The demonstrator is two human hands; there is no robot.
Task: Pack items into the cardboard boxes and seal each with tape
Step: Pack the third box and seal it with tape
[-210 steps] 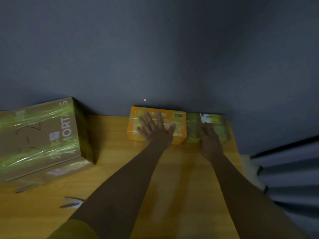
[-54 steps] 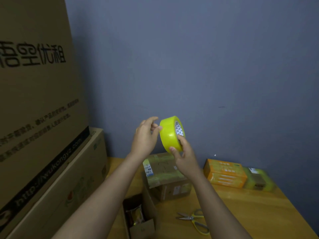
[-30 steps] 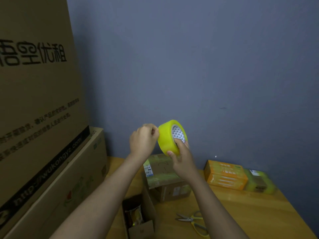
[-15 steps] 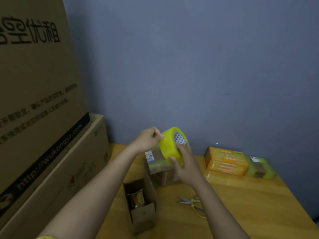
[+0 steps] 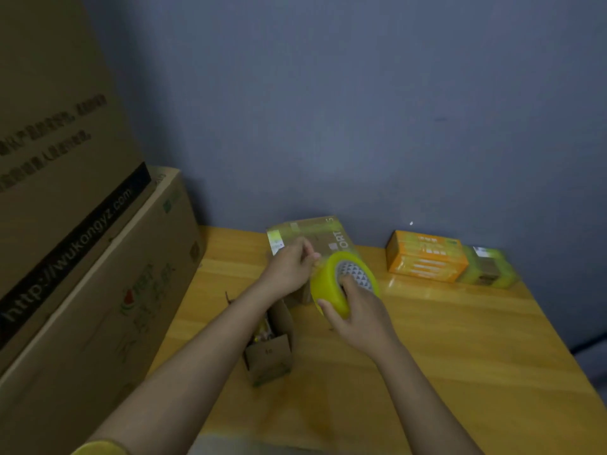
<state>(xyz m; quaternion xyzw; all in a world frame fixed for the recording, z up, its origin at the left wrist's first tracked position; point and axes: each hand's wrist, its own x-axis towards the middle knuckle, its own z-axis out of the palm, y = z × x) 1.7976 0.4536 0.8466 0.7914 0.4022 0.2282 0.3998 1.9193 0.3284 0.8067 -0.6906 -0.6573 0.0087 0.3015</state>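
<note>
Right hand [image 5: 356, 318] grips the tape roll [image 5: 331, 287], left hand [image 5: 290, 269] pinches its edge; fumbled end could re-stick before reaching the open box [image 5: 271, 353] below.

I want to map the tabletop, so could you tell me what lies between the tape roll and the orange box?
Only bare wooden table between tape roll and orange box, in the head view.

We see both forearms reaching forward from the near edge, bare, with a yellow cuff at the left one's near end. Our right hand [image 5: 356, 315] sits palm up, thumb on the near side and fingers curled into the core of the tape roll [image 5: 331, 287]. Our left hand [image 5: 290, 269], just left of it, pinches at the roll's far-left edge, fingers bunched.
</note>
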